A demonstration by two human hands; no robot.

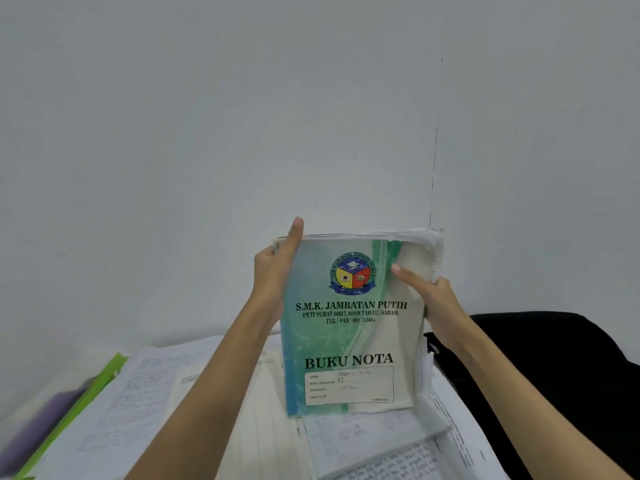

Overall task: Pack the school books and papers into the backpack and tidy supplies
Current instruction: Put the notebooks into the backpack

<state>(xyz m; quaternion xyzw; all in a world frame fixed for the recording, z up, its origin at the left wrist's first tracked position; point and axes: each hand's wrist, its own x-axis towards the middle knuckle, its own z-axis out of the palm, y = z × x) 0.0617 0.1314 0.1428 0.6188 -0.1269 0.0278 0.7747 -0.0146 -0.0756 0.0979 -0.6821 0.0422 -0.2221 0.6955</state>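
Both hands hold the notebook [349,323] upright above the papers [194,410]: the left hand [275,271] clasps its edge at 9 o'clock, the right hand [433,299] at 3 o'clock. The backpack [554,368] lies at 4 o'clock.

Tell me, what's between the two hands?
The green notebook, held upright with other books or papers behind it. The left hand grips one side, the right hand the other, seen from the head camera.
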